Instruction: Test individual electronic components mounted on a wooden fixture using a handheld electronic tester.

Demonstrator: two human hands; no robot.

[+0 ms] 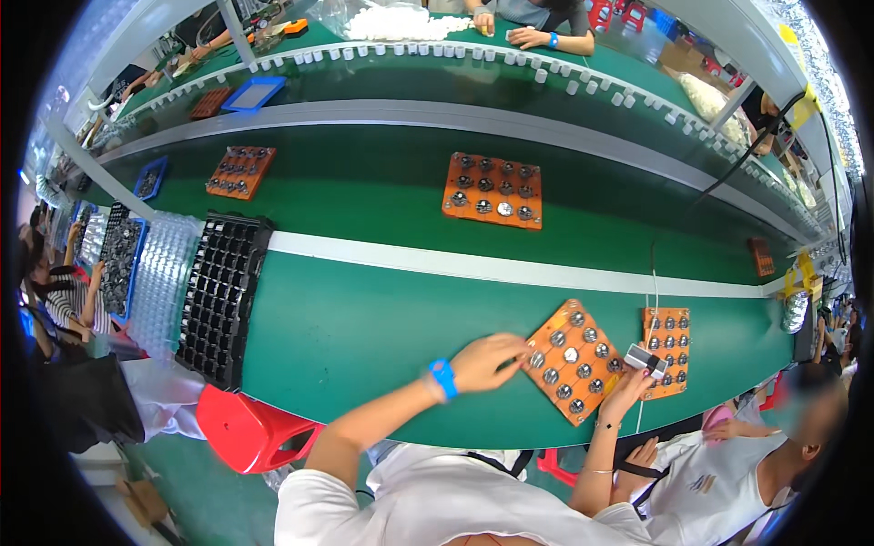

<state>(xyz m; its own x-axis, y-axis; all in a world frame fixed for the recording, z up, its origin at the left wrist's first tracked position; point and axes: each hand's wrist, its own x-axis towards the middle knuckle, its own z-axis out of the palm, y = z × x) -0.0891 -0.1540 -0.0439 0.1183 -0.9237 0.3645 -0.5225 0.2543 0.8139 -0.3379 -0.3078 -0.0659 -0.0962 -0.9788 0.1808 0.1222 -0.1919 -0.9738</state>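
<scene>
An orange board (557,407) carrying several round metallic parts lies tilted on the near green bench. My left hand (490,362), with a blue band at the wrist, has its thumb and curled fingers at the board's left corner, pinching the edge. At the board's right side my right hand (625,393) grips a small white-and-black block (645,360). Its far end lies over the gap between this board and a second orange board (677,389), which also bears round metallic parts. One part near the middle of the first board looks brighter than its neighbours.
A thin white cord (653,273) runs down past the block. Beyond a white strip (437,264), another loaded orange board (492,217) rests on the green belt. At left stand a black compartment tray (221,296) and a red stool (238,428). A co-worker (728,473) sits close on my right.
</scene>
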